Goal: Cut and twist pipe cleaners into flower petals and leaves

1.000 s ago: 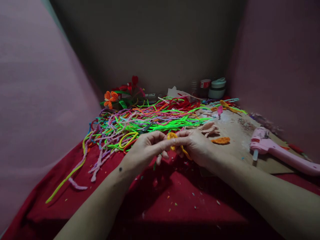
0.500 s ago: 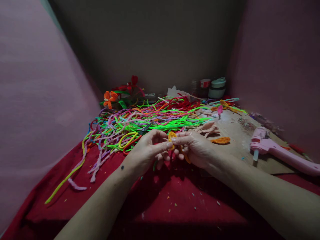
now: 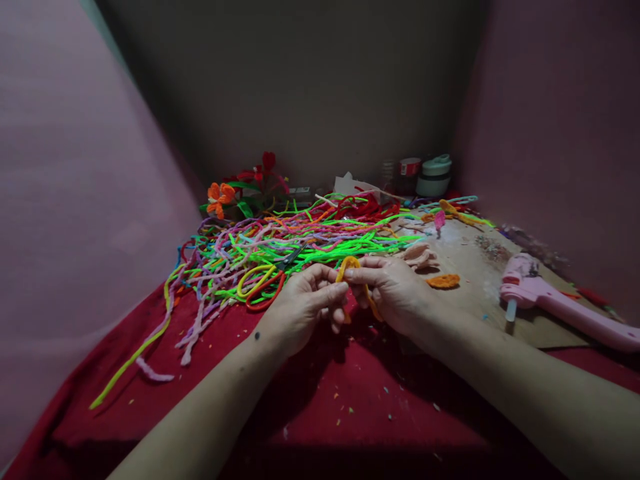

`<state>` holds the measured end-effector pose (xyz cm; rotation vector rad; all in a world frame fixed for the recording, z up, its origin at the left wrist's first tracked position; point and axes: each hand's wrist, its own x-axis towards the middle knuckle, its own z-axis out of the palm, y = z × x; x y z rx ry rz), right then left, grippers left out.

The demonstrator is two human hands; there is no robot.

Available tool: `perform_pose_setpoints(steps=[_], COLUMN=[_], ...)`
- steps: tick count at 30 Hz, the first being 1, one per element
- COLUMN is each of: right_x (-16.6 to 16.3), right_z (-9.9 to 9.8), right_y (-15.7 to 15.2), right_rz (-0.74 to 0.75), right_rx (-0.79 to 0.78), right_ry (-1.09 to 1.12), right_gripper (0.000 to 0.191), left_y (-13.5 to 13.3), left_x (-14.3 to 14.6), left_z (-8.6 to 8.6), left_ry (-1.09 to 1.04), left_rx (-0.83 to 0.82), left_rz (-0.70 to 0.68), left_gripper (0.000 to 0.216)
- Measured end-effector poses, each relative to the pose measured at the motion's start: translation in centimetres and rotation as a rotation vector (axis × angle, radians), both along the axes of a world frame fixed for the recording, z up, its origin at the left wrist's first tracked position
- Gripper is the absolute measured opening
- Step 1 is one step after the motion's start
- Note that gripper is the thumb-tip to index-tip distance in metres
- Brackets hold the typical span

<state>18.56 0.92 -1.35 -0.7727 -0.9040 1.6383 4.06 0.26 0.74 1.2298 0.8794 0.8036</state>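
Note:
Between my two hands is a yellow-orange pipe cleaner [image 3: 352, 261], bent into a loop above the red cloth. My left hand [image 3: 313, 300] pinches its left side between thumb and forefinger. From the other side my right hand [image 3: 387, 287] grips it, and part of the strand curves down below those fingers. Scissors [image 3: 265, 283] with yellow and orange-red handles lie just left of my left hand, blades on the pile. Beyond my right hand rest a flat orange piece [image 3: 444, 281] and a bundle of beige pieces [image 3: 420, 255].
A large heap of coloured pipe cleaners [image 3: 240, 243] covers the back of the red cloth [image 3: 350, 407]. On a board [image 3: 473, 300] at right lies a pink glue gun [image 3: 550, 293]. Orange and red flowers [image 3: 220, 197], a lidded cup [image 3: 434, 175] and a jar [image 3: 409, 170] stand behind.
The loop in the yellow-orange pipe cleaner has grown wider and more open. My left hand has shifted slightly right and its fingers have curled in more.

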Motion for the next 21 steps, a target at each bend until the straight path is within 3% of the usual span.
perform_pose_setpoints(steps=[4,9,16,21], right_x=[0.09,0.18,0.28,0.33], right_z=[0.43,0.55,1.01,0.82], right_y=[-0.21,0.01,-0.1,0.12], right_rz=[0.045,-0.095,-0.154,0.0], right_rx=[0.058,0.077,0.119,0.105], right_ry=[-0.002,-0.115,-0.196,-0.079], right_gripper=[0.013,0.021,0.019,0.018], left_y=[-0.16,-0.45,-0.41,-0.18], left_x=[0.18,0.41,-0.11,-0.37], left_z=[0.25,0.77,0.88,0.86], left_ry=[0.094,0.151,0.158,0.104], left_rx=[0.059,0.108,0.133,0.072], left_rz=[-0.025,-0.012,-0.062,-0.015], left_gripper=[0.018,0.018,0.019,0.015])
